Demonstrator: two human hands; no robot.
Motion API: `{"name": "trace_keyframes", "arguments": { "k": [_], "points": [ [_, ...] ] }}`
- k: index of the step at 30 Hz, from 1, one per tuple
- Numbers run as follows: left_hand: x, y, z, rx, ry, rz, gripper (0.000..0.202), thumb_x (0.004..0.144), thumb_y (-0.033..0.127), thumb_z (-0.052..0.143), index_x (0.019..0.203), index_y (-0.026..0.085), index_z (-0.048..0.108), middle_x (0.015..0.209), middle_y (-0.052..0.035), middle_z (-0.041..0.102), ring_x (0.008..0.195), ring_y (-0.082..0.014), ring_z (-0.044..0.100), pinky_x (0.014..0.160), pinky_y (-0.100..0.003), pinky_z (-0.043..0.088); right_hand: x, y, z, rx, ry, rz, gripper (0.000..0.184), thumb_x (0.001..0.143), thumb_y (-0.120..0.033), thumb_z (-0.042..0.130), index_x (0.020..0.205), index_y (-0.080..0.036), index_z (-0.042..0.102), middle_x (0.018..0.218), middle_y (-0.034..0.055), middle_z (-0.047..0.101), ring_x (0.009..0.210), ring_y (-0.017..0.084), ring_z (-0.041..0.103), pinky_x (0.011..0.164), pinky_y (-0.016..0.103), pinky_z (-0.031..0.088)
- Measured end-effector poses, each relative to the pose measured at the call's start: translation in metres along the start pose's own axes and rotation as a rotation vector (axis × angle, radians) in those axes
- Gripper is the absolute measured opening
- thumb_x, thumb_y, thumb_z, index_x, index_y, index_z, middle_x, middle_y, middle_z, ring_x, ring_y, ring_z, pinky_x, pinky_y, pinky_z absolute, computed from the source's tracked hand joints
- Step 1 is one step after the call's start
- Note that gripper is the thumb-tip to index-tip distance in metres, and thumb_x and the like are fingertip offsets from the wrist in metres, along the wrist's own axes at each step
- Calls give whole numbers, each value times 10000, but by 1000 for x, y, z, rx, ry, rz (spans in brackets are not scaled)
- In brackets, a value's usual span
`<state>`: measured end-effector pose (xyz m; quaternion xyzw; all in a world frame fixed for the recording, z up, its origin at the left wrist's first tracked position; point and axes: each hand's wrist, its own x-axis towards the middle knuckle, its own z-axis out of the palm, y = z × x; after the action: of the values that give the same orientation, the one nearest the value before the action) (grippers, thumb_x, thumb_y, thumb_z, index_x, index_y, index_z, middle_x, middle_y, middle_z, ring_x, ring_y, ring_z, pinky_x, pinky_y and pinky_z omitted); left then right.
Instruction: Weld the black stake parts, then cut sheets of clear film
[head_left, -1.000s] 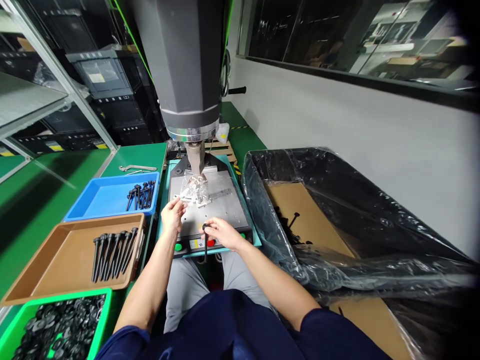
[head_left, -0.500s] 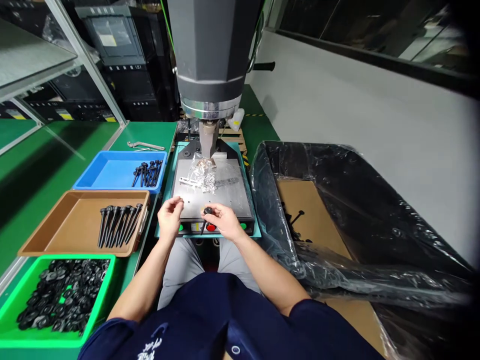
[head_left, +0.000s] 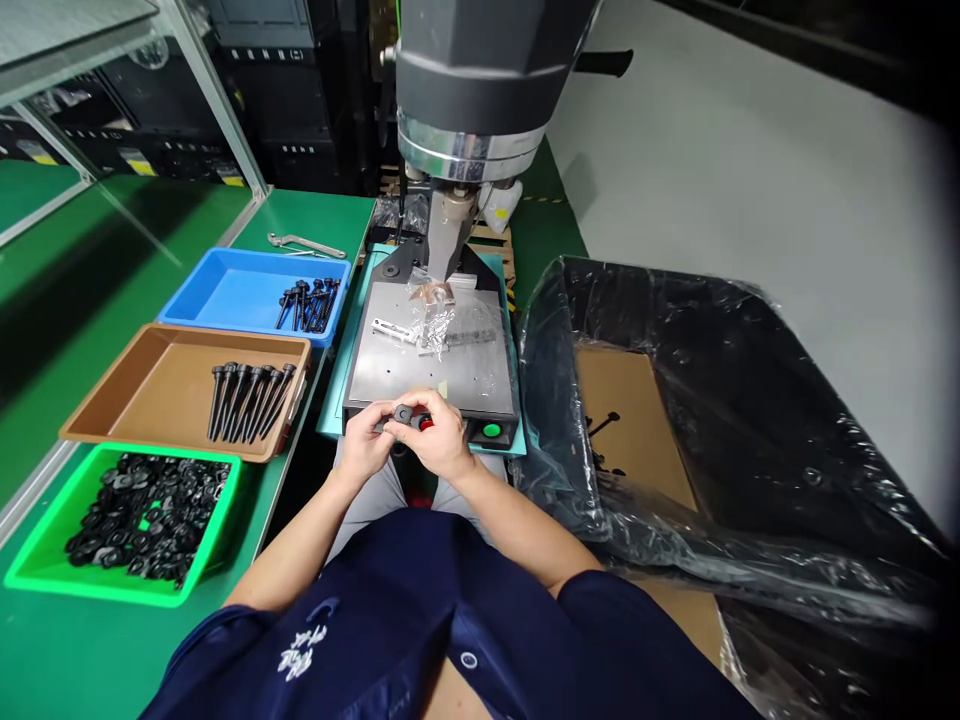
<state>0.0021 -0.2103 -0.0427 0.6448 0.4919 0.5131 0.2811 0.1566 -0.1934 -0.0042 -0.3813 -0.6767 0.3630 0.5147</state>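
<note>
Fingers of left hand and right hand grasp a black round-headed part near mid-frame, apparently for two-handed steadiness; at frame left, a brown tray of black pins seems placed within reach.

The left hand and right hand meet at a black part — near the front edge of a metal plate. Left of them, on the worktop, sit a blue tray, brown tray and green bin — black pieces in each.
</note>
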Motion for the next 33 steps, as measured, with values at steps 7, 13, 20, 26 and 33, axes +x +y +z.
{"name": "trace_keyframes", "arguments": {
  "k": [7, 13, 20, 26, 33],
  "points": [
    [-7, -3, -2, -95, -26, -85, 202, 884, 356, 667, 977, 178, 690, 990, -84, 731, 911, -195, 674, 856, -341, 525, 2, 0, 0, -8, -76, -42, 272, 786, -285, 761, 1049, -240, 706, 1025, 56, 733, 911, 201, 681, 849, 348, 567],
    [-13, 13, -6, -383, -110, -340, 256, 839, 406, 733, 892, 161, 679, 787, -33, 695, 719, -149, 629, 701, -284, 509, 8, 9, 0, 268, -195, 243, 363, 796, -337, 730, 1135, -209, 700, 946, 47, 739, 813, 174, 679, 741, 322, 573],
    [-18, 30, -11, -629, -166, -506, 264, 814, 380, 769, 916, 153, 680, 814, -45, 716, 740, -150, 667, 712, -281, 527, 12, 8, 6, 568, -233, 561, 483, 688, -445, 816, 1080, -206, 666, 915, 40, 727, 470, 78, 518, 417, 245, 443],
    [-24, 30, -12, -618, -131, -488, 293, 804, 379, 783, 960, 150, 687, 862, -49, 714, 770, -156, 685, 750, -295, 548, 15, 10, 18, 549, -185, 550, 539, 635, -394, 859, 1101, -219, 651, 860, 22, 690, 617, 131, 597, 500, 262, 491],
    [-35, 33, -79, -221, 39, -483, 378, 781, 442, 767, 1021, 154, 722, 874, -65, 708, 781, -187, 679, 765, -339, 552, 8, 14, 24, 471, -269, 404, 601, 652, -399, 871, 1171, -222, 624, 963, 50, 699, 847, 178, 666, 775, 340, 565]
  ]
}}
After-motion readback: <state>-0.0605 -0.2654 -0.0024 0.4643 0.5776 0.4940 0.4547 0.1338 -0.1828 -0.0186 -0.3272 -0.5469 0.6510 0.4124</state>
